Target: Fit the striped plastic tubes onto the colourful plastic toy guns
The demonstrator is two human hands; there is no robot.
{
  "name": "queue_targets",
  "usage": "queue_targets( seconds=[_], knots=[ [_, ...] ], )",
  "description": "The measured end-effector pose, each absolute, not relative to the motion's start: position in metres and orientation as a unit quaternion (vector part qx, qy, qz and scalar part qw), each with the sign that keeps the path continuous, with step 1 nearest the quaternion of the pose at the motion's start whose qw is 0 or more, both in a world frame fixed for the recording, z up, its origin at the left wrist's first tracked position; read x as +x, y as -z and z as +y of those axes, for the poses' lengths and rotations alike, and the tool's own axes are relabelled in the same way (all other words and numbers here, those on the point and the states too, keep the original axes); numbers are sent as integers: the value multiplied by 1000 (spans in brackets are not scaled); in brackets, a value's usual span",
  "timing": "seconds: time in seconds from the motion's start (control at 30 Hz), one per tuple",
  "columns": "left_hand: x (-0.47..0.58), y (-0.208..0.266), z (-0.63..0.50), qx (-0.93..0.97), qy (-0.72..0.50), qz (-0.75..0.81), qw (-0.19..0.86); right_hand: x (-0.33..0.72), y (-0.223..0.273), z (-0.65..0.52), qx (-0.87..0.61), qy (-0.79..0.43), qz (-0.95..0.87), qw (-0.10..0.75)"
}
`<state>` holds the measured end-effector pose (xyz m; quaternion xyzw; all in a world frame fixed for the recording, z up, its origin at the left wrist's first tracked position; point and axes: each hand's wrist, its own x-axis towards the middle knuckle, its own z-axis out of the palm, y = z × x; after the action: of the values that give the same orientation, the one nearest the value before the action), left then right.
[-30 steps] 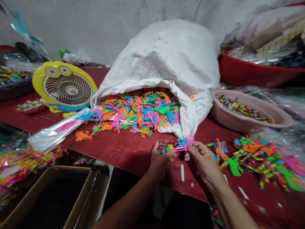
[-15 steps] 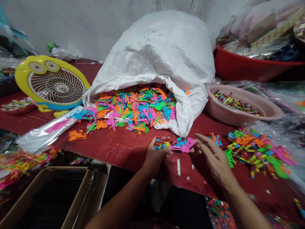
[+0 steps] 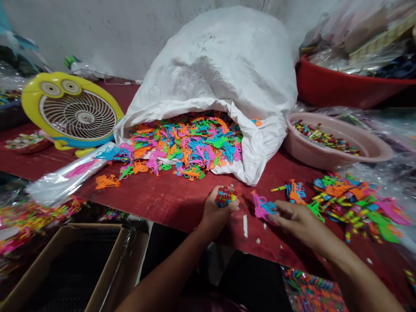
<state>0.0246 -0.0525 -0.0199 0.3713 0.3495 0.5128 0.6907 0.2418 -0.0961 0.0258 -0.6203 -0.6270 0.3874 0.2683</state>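
My left hand [image 3: 215, 217] is closed round a bundle of short coloured tubes [image 3: 225, 196] with red ends, held just above the table's front part. To its right, my right hand [image 3: 297, 221] pinches a pink plastic toy gun [image 3: 260, 205] together with a blue one [image 3: 269, 206]. The two hands are apart. Behind them, a big white sack [image 3: 227, 56] lies with its mouth towards me, and many small toy guns [image 3: 195, 145] in orange, green, pink and blue spill from it. Right of my right hand lies a mixed pile of toy guns and striped tubes [image 3: 354, 206].
A pink basin [image 3: 373, 151] with more tubes stands at the right, below a red tub [image 3: 341, 86]. On the left are a yellow fan [image 3: 29, 97], clear plastic bags [image 3: 61, 182] and, lower down, an open cardboard box [image 3: 110, 255].
My right hand has drawn away from my left, carrying the pink and blue toy guns to the right. A yellow-striped tube now shows beside the orange toy gun at right. The view has shifted slightly.
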Motion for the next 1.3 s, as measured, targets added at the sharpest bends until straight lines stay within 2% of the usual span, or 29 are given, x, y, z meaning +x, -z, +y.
queue_targets(
  seconds=[0.17,0.3,0.93,1.3],
  knots=[
    [39,16,-62,368,-509,352,694,214,-26,-106,-628,-409,-441,494],
    [43,19,-67,368,-501,317,717,194,-19,-107,-592,-437,-392,553],
    [42,19,-70,375,-488,346,708,186,-1,-125,-641,-343,-443,525],
    [32,12,-68,478,-454,319,681,189,-13,-126,-649,-275,-540,460]
  ],
)
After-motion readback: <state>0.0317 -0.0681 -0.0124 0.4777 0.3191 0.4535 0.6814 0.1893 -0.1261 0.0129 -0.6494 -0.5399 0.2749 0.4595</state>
